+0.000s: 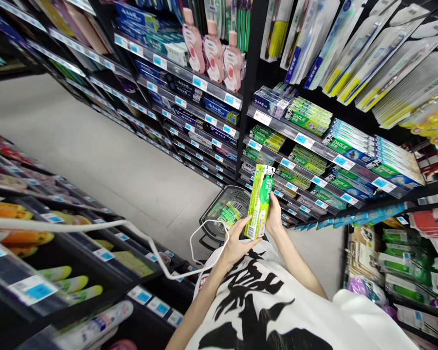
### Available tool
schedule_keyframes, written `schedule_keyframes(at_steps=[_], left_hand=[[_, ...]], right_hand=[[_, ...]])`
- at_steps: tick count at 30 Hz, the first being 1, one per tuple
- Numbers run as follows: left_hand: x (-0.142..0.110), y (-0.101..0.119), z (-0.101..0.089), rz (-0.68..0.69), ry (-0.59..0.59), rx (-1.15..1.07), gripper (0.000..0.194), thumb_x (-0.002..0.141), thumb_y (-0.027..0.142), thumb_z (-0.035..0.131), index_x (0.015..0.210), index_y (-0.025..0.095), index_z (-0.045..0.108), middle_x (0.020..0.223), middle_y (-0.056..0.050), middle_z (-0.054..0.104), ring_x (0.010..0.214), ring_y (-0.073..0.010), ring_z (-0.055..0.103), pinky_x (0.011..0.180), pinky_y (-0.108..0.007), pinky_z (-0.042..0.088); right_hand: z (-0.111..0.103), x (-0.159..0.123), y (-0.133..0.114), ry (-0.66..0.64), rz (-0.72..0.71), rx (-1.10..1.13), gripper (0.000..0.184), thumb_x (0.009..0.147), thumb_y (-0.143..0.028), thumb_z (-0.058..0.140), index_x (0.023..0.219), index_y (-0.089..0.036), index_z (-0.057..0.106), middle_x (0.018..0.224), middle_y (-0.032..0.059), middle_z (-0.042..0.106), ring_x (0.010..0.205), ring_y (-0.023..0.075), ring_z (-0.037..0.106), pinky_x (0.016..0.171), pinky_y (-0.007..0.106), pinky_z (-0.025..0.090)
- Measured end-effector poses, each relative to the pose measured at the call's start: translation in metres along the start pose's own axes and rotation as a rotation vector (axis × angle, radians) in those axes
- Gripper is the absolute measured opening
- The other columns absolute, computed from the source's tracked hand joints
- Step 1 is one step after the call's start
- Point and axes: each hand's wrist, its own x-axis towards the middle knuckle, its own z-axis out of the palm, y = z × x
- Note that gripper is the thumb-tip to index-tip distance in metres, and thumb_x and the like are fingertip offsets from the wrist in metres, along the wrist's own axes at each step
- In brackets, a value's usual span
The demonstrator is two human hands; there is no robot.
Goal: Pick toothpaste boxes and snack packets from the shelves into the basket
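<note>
Currently, I hold the Darlie box (260, 204) upright near the basket's (242, 195) right rim, left hand (235, 249) grasping its lower end, right hand (274, 215) its side; any move wants steady support.

One white T-shirt (306, 311), printed in front with large, jagged black brushstroke shapes; small red marking near one edge; forearms uncovered, hands bare.
</note>
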Motion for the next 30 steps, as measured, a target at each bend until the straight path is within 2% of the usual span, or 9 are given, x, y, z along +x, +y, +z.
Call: schedule_keyframes(at_steps=[3, 6, 9, 13, 17, 24, 30], left_hand=[[-0.001, -0.003, 0.002, -0.129, -0.063, -0.296, 0.083, 0.08, 0.04, 0.082, 0.153, 0.022, 0.046, 0.144, -0.017, 0.061, 0.126, -0.0317, 0.064, 0.105, -0.046, 0.054], [0.0, -0.001, 0.001, -0.198, -0.141, -0.624, 0.086, 0.084, 0.044, 0.076, 0.157, 0.017, 0.039, 0.151, -0.019, 0.055, 0.137, -0.0351, 0.055, 0.111, -0.046, 0.05], [0.002, 0.002, 0.0, -0.222, -0.178, -0.74, 0.084, 0.085, 0.045, 0.075, 0.156, 0.015, 0.041, 0.153, -0.019, 0.053, 0.141, -0.0374, 0.051, 0.116, -0.048, 0.045], [0.003, 0.002, 0.003, -0.249, -0.196, -0.709, 0.088, 0.083, 0.041, 0.079, 0.158, 0.018, 0.038, 0.154, -0.019, 0.052, 0.14, -0.0354, 0.052, 0.116, -0.048, 0.044], [0.003, 0.0, 0.007, -0.276, -0.18, -0.648, 0.084, 0.083, 0.039, 0.079, 0.155, 0.018, 0.042, 0.149, -0.019, 0.057, 0.136, -0.0331, 0.056, 0.112, -0.046, 0.049], [0.006, -0.009, 0.008, -0.252, -0.048, -0.526, 0.069, 0.076, 0.041, 0.083, 0.137, 0.018, 0.059, 0.135, -0.017, 0.061, 0.114, -0.0273, 0.065, 0.093, -0.039, 0.059], [0.006, -0.01, 0.004, -0.222, 0.006, -0.451, 0.056, 0.077, 0.037, 0.083, 0.126, 0.02, 0.063, 0.129, -0.013, 0.059, 0.11, -0.0239, 0.064, 0.093, -0.037, 0.058]], right_hand=[[0.001, -0.004, -0.005, -0.058, -0.027, -0.008, 0.032, 0.085, -0.055, 0.068, 0.093, -0.024, 0.071, 0.093, 0.0002, 0.077, 0.097, 0.024, 0.072, 0.086, 0.036, 0.059], [0.003, -0.009, -0.01, -0.125, -0.007, -0.003, 0.036, 0.087, -0.057, 0.066, 0.103, -0.026, 0.07, 0.099, 0.0007, 0.077, 0.103, 0.0252, 0.072, 0.088, 0.04, 0.059], [0.005, -0.013, -0.011, -0.185, 0.083, 0.032, 0.04, 0.089, -0.059, 0.062, 0.112, -0.026, 0.069, 0.102, 0.0026, 0.078, 0.101, 0.0268, 0.073, 0.083, 0.041, 0.061], [0.004, -0.013, -0.01, -0.215, 0.158, 0.063, 0.045, 0.09, -0.061, 0.059, 0.111, -0.023, 0.07, 0.102, 0.005, 0.078, 0.094, 0.0266, 0.074, 0.077, 0.039, 0.063], [0.003, -0.011, -0.009, -0.164, 0.151, 0.035, 0.05, 0.088, -0.067, 0.059, 0.106, -0.022, 0.071, 0.098, 0.0057, 0.079, 0.089, 0.0263, 0.074, 0.073, 0.039, 0.063], [0.002, -0.01, -0.009, -0.085, 0.104, -0.004, 0.051, 0.084, -0.069, 0.061, 0.102, -0.023, 0.072, 0.096, 0.0054, 0.078, 0.091, 0.027, 0.074, 0.074, 0.039, 0.063], [0.001, -0.007, -0.006, -0.018, 0.067, 0.046, 0.044, 0.083, -0.065, 0.065, 0.095, -0.023, 0.072, 0.095, 0.0035, 0.078, 0.089, 0.0255, 0.073, 0.073, 0.037, 0.062]])
